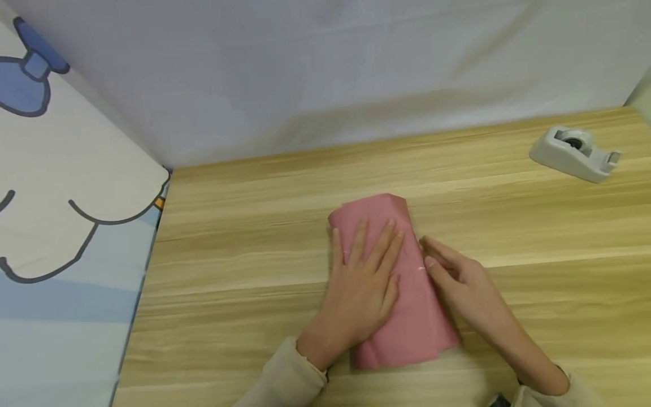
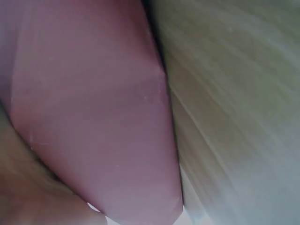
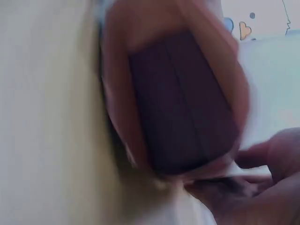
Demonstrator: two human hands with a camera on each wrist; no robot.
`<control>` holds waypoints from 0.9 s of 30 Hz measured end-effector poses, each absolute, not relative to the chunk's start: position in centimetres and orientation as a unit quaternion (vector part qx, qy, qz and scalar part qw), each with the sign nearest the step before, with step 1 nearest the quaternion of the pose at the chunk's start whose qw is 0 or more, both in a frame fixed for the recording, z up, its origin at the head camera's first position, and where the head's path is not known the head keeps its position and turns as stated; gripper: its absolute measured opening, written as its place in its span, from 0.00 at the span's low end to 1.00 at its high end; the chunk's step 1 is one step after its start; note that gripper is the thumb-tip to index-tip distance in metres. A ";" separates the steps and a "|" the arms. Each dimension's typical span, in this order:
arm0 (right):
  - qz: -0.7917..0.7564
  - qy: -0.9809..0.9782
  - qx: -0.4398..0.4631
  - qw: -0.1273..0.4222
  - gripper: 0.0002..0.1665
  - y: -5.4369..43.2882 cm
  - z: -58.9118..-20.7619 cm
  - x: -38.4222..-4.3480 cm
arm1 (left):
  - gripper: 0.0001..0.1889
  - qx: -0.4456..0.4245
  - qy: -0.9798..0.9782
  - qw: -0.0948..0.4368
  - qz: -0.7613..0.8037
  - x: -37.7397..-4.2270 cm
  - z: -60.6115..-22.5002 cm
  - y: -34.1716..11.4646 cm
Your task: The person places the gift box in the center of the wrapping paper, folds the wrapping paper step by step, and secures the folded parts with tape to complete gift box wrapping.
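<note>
A pale cloth hangs behind a wood-grain table. On it, toward 5 o'clock in the head view, lies pink paper folded into a long bundle. Its layers might slip or spring apart if the left hand eased off, since the 5 o'clock corner flares; a hard push from 3 o'clock could crease it. The left hand lies spread flat on the paper. The right hand touches the 3 o'clock edge; whether it pinches a layer, I cannot tell. A tape dispenser stands well apart at 2 o'clock.
</note>
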State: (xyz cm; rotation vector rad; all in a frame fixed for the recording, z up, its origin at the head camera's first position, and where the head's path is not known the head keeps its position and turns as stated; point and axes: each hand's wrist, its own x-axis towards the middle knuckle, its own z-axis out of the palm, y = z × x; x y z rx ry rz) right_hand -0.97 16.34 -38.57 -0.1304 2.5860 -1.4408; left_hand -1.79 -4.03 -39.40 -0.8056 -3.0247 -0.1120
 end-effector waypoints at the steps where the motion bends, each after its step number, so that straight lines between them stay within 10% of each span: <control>1: -0.495 0.862 -0.036 0.102 0.30 16.2 -38.8 -1.1 | 0.33 -0.260 -0.965 0.008 -0.033 -1.8 -39.4 -4.0; 7: -0.516 0.847 -0.029 0.123 0.29 16.1 -39.4 -1.1 | 0.33 -0.297 -0.954 0.035 -0.009 -2.1 -39.6 -4.0; 27: -0.606 0.660 -0.091 0.434 0.36 20.6 -39.1 1.2 | 0.28 -0.340 -0.940 0.032 -0.022 -1.9 -39.7 -3.8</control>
